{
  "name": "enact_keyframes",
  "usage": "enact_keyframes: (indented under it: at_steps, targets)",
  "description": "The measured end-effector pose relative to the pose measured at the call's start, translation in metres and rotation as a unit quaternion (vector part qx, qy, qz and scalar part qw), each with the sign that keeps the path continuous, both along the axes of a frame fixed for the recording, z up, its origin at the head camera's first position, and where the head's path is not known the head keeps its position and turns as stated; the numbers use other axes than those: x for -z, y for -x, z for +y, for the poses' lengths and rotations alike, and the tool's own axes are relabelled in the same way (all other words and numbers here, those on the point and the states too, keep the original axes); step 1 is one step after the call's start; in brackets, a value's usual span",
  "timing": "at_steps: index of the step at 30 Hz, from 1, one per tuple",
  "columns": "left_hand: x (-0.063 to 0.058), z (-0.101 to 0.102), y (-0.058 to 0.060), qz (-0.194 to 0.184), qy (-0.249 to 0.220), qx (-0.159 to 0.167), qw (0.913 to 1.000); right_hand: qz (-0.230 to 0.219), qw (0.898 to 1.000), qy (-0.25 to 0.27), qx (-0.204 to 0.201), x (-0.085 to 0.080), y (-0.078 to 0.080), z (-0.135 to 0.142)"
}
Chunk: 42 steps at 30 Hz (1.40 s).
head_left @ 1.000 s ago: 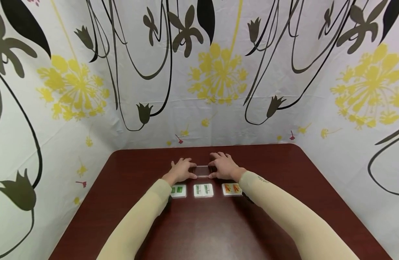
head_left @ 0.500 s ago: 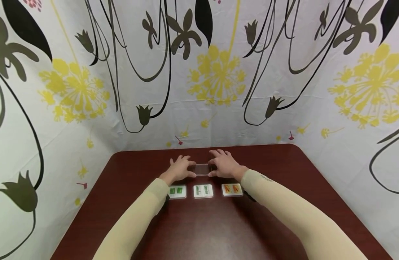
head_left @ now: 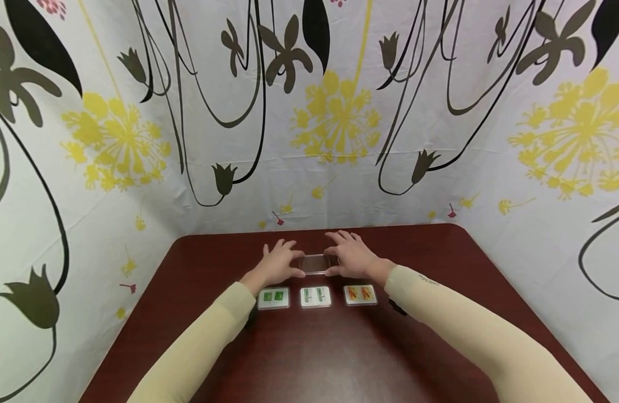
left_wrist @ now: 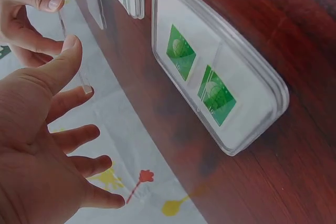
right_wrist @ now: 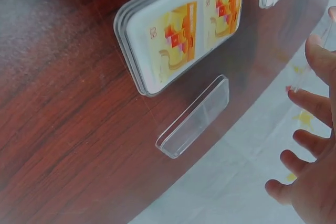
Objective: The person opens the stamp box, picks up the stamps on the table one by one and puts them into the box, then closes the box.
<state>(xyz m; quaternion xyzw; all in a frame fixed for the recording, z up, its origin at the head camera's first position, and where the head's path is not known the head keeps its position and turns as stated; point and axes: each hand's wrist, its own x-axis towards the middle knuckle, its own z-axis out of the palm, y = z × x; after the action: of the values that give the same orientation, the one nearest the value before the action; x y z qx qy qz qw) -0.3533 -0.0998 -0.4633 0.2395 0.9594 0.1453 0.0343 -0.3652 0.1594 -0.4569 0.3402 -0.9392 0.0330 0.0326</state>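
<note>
A clear flat rectangular plastic cover (head_left: pixel 314 264) is held level between the two hands beyond a row of cases. My left hand (head_left: pixel 277 265) pinches its left end between thumb and index finger, the other fingers spread. At its right end my right hand (head_left: pixel 355 258) pinches it the same way. Nearest the left hand is a clear case (left_wrist: pixel 220 72) with two green stamp-like pictures. A middle case (head_left: pixel 315 296) shows pale green-and-white pictures. Close to the right wrist lies a case (right_wrist: pixel 181 30) with two orange pictures.
Another clear plastic piece (right_wrist: pixel 195 119) lies on the table beyond the orange case. The dark red wooden table (head_left: pixel 319 347) ends at a rounded far edge, just past the hands. A flowered cloth (head_left: pixel 329 196) hangs behind and at both sides.
Both hands keep their pinch on the plastic cover, which stays almost in place. The forearms have swung slightly outward, uncovering more of the left and right cases.
</note>
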Motion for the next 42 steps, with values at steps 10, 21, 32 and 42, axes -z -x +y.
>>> enact_keyframes:
  at_steps: [10, 21, 32, 42]
  targets:
    - [-0.003, -0.001, -0.021, 0.007, 0.008, 0.026, 0.9996, 0.012, 0.999, -0.003, -0.033, 0.001, -0.023, 0.001]
    - [0.012, -0.003, -0.037, -0.025, 0.002, 0.037, 0.9990, 0.005, 0.998, -0.014, -0.056, 0.016, -0.040, -0.001]
    - [0.023, -0.002, -0.044, -0.030, 0.012, 0.046, 0.9984, -0.005, 0.998, -0.021, -0.060, 0.029, -0.046, -0.002]
    - [0.031, -0.001, -0.046, -0.020, 0.026, 0.045, 0.9984, 0.000, 0.998, -0.020, -0.062, 0.035, -0.051, -0.003]
